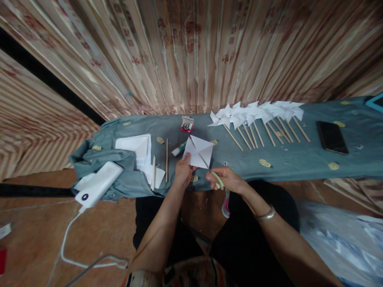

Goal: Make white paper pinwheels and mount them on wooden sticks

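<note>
My left hand [184, 170] pinches the lower left edge of a white paper square [197, 149], thumb on top. The square has crease lines and a dark slit near its upper left corner. In my right hand [224, 179] is a pair of scissors [218, 180] with pale green handles, its fingers closed round them. The blades lie across the paper's lower right corner, pointing to its middle. Just behind the paper sits a glue stick [178, 148], partly covered. A small red and white box of metal pins [187, 124] stands open beyond it.
Several white paper pinwheels [251, 113] on wooden sticks lie in a row at the back right. A black phone [332, 137] rests farther right. Leftward are a loose stick [166, 159], a white pen [153, 172], paper sheets [143, 147] and a cabled power bank [100, 184].
</note>
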Tool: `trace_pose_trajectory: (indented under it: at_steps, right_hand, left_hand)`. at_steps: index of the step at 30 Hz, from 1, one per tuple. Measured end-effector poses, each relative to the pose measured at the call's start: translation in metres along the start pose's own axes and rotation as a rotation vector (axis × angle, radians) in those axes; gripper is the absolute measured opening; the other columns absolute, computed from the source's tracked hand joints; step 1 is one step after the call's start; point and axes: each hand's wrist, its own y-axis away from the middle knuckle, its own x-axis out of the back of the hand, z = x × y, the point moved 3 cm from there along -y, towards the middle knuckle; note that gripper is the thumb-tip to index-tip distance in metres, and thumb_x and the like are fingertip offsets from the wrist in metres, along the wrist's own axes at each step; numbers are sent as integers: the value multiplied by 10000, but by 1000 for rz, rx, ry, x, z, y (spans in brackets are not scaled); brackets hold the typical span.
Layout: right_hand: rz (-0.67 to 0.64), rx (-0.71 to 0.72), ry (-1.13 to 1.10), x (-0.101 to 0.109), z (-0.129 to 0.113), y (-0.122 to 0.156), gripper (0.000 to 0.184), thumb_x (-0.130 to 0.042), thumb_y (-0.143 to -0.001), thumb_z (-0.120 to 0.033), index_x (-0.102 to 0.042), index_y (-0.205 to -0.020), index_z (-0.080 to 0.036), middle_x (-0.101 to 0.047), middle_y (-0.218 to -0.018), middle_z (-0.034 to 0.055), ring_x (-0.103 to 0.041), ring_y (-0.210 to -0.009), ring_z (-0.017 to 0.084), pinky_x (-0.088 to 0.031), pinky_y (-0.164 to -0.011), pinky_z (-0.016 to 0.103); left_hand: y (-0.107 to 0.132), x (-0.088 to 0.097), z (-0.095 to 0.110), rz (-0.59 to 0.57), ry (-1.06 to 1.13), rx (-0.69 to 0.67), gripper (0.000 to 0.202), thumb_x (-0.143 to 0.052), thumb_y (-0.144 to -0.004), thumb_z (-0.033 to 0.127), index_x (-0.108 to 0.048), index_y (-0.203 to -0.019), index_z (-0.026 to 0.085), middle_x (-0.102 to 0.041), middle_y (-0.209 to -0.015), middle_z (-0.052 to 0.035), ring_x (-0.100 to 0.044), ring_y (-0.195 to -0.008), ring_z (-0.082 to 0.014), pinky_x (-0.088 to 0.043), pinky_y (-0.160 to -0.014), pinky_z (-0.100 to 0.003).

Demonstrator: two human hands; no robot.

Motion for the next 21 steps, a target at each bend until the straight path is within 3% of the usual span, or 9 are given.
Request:
trace_pose_trajectory:
  at_steps: [14, 21]
  right_hand:
    - [22, 6, -1, -1, 2, -1, 475, -753, -613, -596, -621, -744, -159, -620, -526, -20, -546, -438, 82, -340, -362, 167]
    - [-41, -11, -24, -1, -5, 4, 483, -783, -596, -572, -641, -789, -153, -636, -572, -17, -550, -467, 77, -372, -414, 177]
  left_hand:
    - [0, 1, 0, 2, -12, 13, 311, -795, -653, 365, -632, -774, 129, -675, -702, -30, -621, -654, -142, -511, -738, -307]
    - [1, 0, 3, 5, -5, 24, 237, -732, -739, 320, -655, -866, 136, -711, -819, -68, -672, -851, -202, -516, -842, -355]
